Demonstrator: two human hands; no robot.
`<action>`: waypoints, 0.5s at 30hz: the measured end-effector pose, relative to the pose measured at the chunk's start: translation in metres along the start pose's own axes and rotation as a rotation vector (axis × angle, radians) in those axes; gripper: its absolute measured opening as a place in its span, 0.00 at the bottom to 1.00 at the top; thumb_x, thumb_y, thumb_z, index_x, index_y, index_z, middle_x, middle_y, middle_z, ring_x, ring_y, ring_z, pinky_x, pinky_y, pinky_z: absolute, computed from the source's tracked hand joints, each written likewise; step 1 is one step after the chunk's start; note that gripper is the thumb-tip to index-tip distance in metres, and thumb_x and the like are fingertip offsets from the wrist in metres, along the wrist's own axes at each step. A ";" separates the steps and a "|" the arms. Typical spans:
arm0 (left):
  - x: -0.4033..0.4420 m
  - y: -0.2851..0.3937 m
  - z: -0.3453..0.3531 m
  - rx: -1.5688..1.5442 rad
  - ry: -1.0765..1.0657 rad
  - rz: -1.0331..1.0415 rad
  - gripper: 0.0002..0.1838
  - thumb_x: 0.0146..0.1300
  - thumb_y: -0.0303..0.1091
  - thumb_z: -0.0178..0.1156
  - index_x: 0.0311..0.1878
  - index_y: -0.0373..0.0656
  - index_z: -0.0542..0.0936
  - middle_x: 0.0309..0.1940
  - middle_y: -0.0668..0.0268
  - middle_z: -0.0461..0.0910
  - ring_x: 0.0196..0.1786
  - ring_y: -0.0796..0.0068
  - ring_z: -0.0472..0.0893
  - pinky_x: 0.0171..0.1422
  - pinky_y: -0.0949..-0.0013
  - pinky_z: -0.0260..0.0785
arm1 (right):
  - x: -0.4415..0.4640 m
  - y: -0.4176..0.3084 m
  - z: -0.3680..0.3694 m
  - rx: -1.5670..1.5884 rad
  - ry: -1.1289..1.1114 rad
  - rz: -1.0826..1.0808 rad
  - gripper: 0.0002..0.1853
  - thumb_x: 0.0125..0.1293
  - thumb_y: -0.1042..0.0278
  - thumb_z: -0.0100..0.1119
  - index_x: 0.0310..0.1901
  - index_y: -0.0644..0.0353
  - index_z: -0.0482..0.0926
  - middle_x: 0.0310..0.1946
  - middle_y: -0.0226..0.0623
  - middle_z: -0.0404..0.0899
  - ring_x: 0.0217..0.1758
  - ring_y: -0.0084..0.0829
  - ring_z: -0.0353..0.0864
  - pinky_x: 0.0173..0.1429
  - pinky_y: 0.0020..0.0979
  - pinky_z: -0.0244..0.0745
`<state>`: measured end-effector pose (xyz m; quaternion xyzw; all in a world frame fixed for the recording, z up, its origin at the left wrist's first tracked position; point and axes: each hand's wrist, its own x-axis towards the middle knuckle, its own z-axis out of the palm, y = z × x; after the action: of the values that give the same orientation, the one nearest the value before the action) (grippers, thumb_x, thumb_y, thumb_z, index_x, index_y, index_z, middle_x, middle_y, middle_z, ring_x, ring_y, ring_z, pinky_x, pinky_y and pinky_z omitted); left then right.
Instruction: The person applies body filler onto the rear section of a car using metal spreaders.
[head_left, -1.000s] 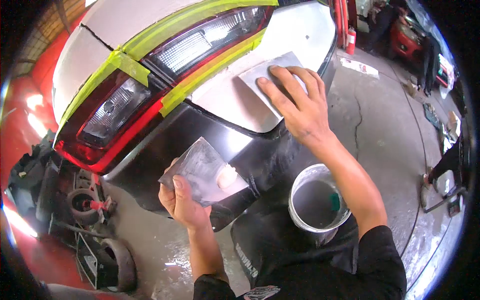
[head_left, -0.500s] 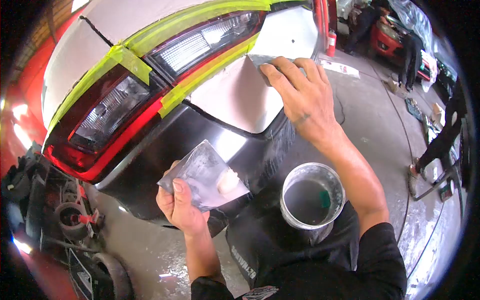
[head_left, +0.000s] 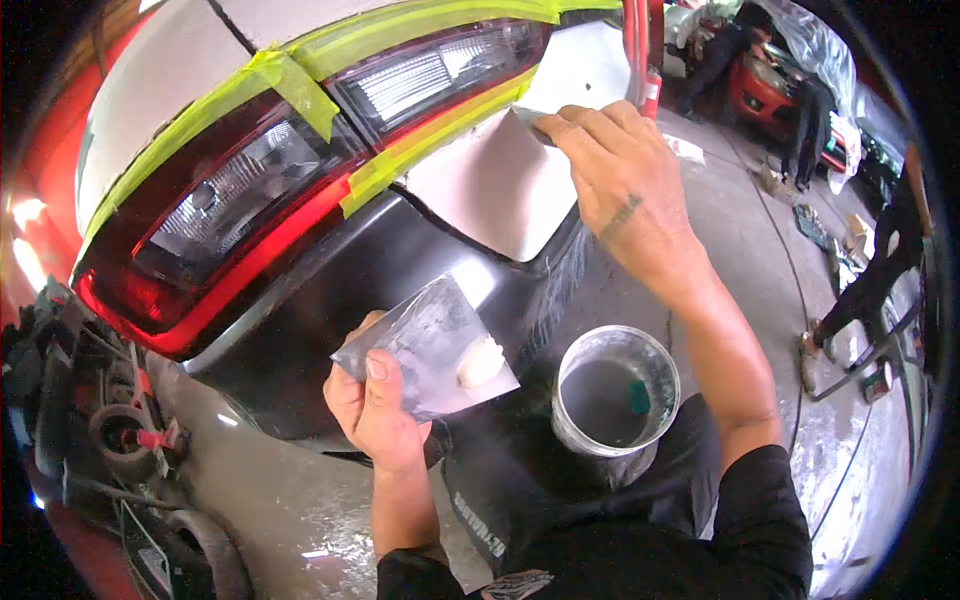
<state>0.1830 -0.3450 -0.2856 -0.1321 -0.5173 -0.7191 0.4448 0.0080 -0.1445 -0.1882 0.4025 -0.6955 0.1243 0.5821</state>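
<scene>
My left hand (head_left: 382, 415) grips a flat grey putty board (head_left: 425, 345) from below and the side, thumb on top. A pale dollop of putty (head_left: 481, 364) sits near its right corner. Higher up, my right hand (head_left: 632, 195) is closed on a thin grey putty spreader (head_left: 530, 124), mostly hidden by the fingers. The spreader lies at the pale body panel (head_left: 475, 190) of a car; firm contact cannot be made out. Above that panel, yellow-green masking tape (head_left: 400, 170) edges the tail lights (head_left: 235, 195). Below them is the black bumper (head_left: 330, 285).
A bucket (head_left: 566, 425) with greyish liquid and a green piece (head_left: 639, 398) stands at my lap. Wheels (head_left: 125, 440) and dark parts lie at left. Other people work by a red car (head_left: 750, 90); a person's leg (head_left: 865, 290) and hoses are at right.
The view has shifted slightly. My right hand has turned at the wrist, so the spreader shows more edge-on. My left hand still holds the board.
</scene>
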 end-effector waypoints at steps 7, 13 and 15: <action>0.001 0.001 0.001 -0.052 -0.034 -0.017 0.20 0.72 0.41 0.66 0.51 0.28 0.82 0.46 0.58 0.83 0.45 0.75 0.80 0.51 0.71 0.71 | 0.010 -0.009 -0.009 -0.033 -0.090 -0.005 0.19 0.58 0.76 0.59 0.53 0.55 0.84 0.41 0.29 0.84 0.45 0.37 0.79 0.47 0.39 0.75; -0.001 -0.004 -0.004 -0.094 -0.057 -0.021 0.20 0.73 0.39 0.65 0.56 0.30 0.81 0.47 0.56 0.86 0.48 0.68 0.85 0.56 0.64 0.77 | 0.012 -0.018 -0.012 -0.061 -0.118 -0.006 0.19 0.57 0.75 0.60 0.52 0.57 0.84 0.40 0.32 0.83 0.45 0.38 0.80 0.47 0.40 0.75; -0.001 -0.005 -0.006 -0.104 -0.069 -0.024 0.20 0.74 0.40 0.65 0.57 0.31 0.81 0.48 0.55 0.87 0.50 0.65 0.87 0.59 0.61 0.79 | 0.015 -0.021 -0.014 -0.068 -0.127 -0.004 0.19 0.57 0.75 0.60 0.52 0.58 0.84 0.39 0.33 0.83 0.45 0.38 0.80 0.47 0.40 0.75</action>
<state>0.1812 -0.3490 -0.2916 -0.1736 -0.4959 -0.7454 0.4104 0.0324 -0.1557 -0.1767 0.3908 -0.7341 0.0735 0.5504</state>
